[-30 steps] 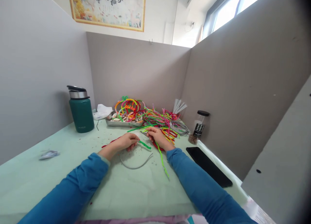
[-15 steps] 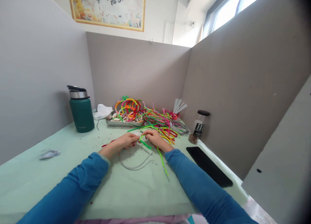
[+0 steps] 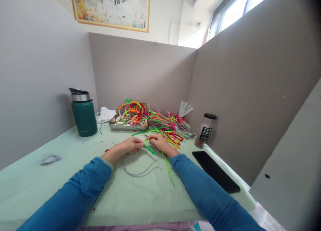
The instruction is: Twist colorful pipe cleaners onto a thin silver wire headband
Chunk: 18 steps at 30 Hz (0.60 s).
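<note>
My left hand (image 3: pixel 130 145) is closed, thumb and forefinger pinched at one end of a short, dark green wrapped pipe cleaner piece (image 3: pixel 150 150). A hand's width to the right, my right hand (image 3: pixel 158 141) pinches a yellow-green pipe cleaner (image 3: pixel 167 167); its long tail emerges below the wrist and lies toward the front of the table. A short stretch of that yellow-green strand spans the gap between both hands. From under my left hand a thin grey hoop (image 3: pixel 136 176) curves out over the cloth; its upper end is hidden by the fingers.
Behind the hands stands a metal tray (image 3: pixel 128 127) with colourful pipe cleaner hoops. A pile of pipe cleaners (image 3: pixel 164 120) and a coil of grey wire (image 3: pixel 185 131) lie right of it. A green bottle (image 3: pixel 84 119), a clear jar (image 3: pixel 204 132) and a black slab (image 3: pixel 215 172) flank the workspace.
The grey hoop has shifted very slightly downward and the green piece has tilted a little. Both hands keep nearly the same place and grip.
</note>
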Each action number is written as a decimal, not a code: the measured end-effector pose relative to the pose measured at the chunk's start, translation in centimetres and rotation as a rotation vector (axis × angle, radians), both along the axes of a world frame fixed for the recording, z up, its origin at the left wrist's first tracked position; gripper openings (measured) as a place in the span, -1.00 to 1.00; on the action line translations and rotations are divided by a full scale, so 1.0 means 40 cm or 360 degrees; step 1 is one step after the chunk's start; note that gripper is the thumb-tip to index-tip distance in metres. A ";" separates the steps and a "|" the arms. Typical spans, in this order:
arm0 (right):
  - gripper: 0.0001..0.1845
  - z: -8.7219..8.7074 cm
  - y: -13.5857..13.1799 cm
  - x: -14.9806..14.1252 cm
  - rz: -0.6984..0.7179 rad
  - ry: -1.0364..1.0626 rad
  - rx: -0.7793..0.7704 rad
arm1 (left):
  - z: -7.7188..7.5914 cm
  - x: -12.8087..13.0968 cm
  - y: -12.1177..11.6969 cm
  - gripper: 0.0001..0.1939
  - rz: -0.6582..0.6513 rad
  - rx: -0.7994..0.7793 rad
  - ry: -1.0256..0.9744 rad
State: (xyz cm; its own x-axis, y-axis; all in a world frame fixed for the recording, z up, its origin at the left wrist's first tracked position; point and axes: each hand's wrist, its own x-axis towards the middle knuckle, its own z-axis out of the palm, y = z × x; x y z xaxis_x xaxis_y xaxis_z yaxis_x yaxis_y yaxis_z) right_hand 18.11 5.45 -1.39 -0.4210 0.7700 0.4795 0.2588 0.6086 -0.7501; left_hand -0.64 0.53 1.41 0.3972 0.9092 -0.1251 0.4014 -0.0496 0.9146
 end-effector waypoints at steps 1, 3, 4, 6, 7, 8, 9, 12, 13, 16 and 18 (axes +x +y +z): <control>-0.73 0.002 -0.002 0.000 0.0010 0.0003 0.0012 | 0.000 -0.001 0.001 -0.48 0.0003 -0.0006 -0.0003; -0.76 0.008 -0.007 0.001 0.0055 0.0007 0.0065 | -0.001 -0.002 0.001 -0.48 0.0008 -0.0017 -0.0015; -0.77 0.011 -0.010 0.002 0.0084 0.0007 0.0106 | -0.001 -0.002 0.001 -0.49 0.0013 -0.0019 -0.0022; -0.78 0.016 -0.016 0.002 0.0136 0.0001 0.0208 | -0.001 -0.002 0.001 -0.50 0.0023 -0.0023 -0.0027; -0.78 0.018 -0.019 0.001 0.0133 -0.0005 0.0269 | -0.001 -0.001 0.000 -0.50 0.0029 -0.0021 -0.0027; -0.80 0.018 -0.022 0.000 0.0118 -0.0021 0.0330 | -0.002 -0.001 0.000 -0.51 0.0031 -0.0018 -0.0027; -0.82 0.017 -0.024 -0.002 0.0092 -0.0042 0.0386 | -0.002 -0.001 0.000 -0.52 0.0032 -0.0016 -0.0025; -0.86 0.010 -0.033 -0.008 0.0034 -0.0126 0.0487 | -0.006 -0.001 0.001 -0.52 0.0026 -0.0021 -0.0017; -0.87 0.007 -0.037 -0.009 0.0028 -0.0152 0.0494 | -0.007 -0.002 0.002 -0.52 0.0018 -0.0027 -0.0019; -0.85 0.004 -0.054 -0.008 -0.0033 -0.0172 0.0523 | -0.009 -0.004 0.003 -0.51 -0.0031 -0.0061 -0.0058; -0.85 0.004 -0.071 -0.002 -0.0060 -0.0184 0.0523 | -0.008 -0.004 -0.001 -0.50 -0.0090 -0.0105 -0.0105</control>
State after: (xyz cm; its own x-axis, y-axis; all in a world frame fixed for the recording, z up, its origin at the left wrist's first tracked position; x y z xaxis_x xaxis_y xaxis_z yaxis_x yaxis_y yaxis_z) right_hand 18.03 2.60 -1.22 -0.4614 0.5984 0.6550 0.3573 0.8011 -0.4802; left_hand -0.81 0.49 1.10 0.4569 0.8757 -0.1560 0.3387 -0.0091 0.9408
